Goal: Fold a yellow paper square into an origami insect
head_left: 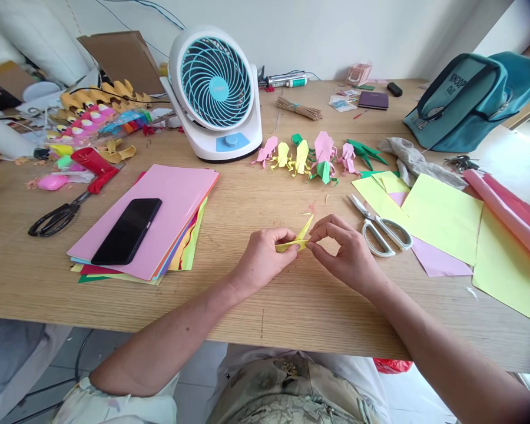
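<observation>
Between my hands is a small piece of folded yellow paper [304,231] with thin pointed parts, one sticking up to the right. My left hand [267,253] pinches its left part between thumb and fingers. With thumb and forefinger, my right hand [342,250] grips the tip on its right side. Fingertips cover part of the folds. Just right of my right hand lie white-handled scissors [382,232], blades apart. Beyond my hands stands a row of folded paper figures, among them a yellow one [301,158], a pink one [324,147] and a green one [324,171].
A phone [127,231] lies on a stack of coloured paper [181,182] at left, near black-handled scissors [55,219]. Behind stands a white fan [194,138]. Yellow sheets [444,215], a grey cloth [404,156] and a teal bag [463,112] are at right.
</observation>
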A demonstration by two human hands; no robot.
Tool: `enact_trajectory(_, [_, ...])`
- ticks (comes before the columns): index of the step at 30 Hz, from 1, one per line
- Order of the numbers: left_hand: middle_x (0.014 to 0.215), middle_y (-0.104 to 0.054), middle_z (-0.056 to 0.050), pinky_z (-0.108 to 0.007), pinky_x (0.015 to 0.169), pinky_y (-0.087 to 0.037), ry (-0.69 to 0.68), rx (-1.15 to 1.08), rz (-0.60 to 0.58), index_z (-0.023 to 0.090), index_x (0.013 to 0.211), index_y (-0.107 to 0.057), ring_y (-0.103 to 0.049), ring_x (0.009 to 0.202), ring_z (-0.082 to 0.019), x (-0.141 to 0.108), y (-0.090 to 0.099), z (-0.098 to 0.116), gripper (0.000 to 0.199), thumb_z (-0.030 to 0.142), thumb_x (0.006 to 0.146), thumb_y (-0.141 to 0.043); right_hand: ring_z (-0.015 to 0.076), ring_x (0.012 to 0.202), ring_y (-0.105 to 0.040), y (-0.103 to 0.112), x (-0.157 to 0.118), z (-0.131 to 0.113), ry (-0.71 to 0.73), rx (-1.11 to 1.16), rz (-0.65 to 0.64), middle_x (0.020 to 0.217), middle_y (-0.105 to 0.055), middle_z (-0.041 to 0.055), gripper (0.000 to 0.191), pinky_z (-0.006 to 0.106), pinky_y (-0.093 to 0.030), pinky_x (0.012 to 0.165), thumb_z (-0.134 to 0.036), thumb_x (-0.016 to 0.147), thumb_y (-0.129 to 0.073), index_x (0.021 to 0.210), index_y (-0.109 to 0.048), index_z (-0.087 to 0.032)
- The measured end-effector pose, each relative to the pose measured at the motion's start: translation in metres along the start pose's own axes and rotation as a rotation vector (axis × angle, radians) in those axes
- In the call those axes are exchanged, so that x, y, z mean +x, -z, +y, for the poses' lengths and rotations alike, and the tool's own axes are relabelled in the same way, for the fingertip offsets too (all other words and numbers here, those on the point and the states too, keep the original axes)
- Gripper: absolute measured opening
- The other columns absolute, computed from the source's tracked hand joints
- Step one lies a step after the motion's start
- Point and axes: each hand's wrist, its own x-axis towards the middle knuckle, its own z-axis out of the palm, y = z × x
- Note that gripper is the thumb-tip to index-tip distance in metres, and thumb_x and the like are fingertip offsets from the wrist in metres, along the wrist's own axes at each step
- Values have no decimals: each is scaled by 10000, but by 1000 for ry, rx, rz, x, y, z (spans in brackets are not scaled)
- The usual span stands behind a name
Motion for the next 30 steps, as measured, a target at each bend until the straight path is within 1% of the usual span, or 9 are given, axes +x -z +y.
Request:
enact_trajectory(4, [704,-664,14,-198,628,-426,-9,-1,11,153,788,-688,-593,674,-112,-1,-1,-1,108,208,826,-603,158,780,-577,0,0,0,-51,3,0,836,-601,22,102,311,-452,725,-126,849,-637,795,-590,-200])
enact_trajectory(10, [672,-604,33,-192,625,-388,-20,11,4,150,732,-649,-527,659,-95,-1,0,2,118,224,820,-623,156,783,-584,-1,1,-2,-87,17,-6,831,-605,18,101,310,-449,736,-145,850,-644,778,-598,-198])
enact_trajectory(14, [634,-555,47,-193,618,-368,-18,25,24,148,691,-624,-490,634,-84,-1,0,3,129,211,803,-627,155,766,-584,-2,-1,-2,-116,40,-16,813,-609,14,94,307,-448,721,-180,846,-662,771,-608,-199])
enact_trajectory(17, [632,-561,48,-196,618,-371,2,27,29,151,689,-633,-493,629,-85,-1,0,3,115,203,791,-623,152,754,-586,-2,-1,2,-197,156,-9,800,-617,8,89,301,-458,719,-252,854,-671,813,-609,-202])
enact_trajectory(20, [677,-618,31,-203,633,-393,33,-7,9,153,727,-664,-534,660,-100,-1,1,5,103,221,794,-626,149,745,-584,2,1,5,-292,303,1,805,-623,11,131,298,-466,717,-329,890,-632,867,-611,-202])
enact_trajectory(22, [702,-641,20,-207,640,-400,48,-19,0,151,741,-674,-550,679,-109,0,2,6,106,230,795,-628,148,739,-578,4,1,6,-323,324,-10,795,-618,11,157,297,-461,718,-353,901,-615,872,-615,-199])
enact_trajectory(27, [672,-609,23,-210,625,-386,48,-3,30,142,720,-659,-512,643,-99,1,4,9,108,219,787,-624,159,811,-582,4,1,5,-282,285,-84,860,-630,18,156,309,-457,788,-342,857,-673,891,-621,-198])
enact_trajectory(30, [664,-598,26,-207,618,-381,24,13,49,145,719,-653,-501,636,-96,0,4,9,103,215,786,-616,158,796,-581,1,1,3,-252,232,-92,824,-632,11,146,309,-450,776,-321,841,-690,854,-617,-196])
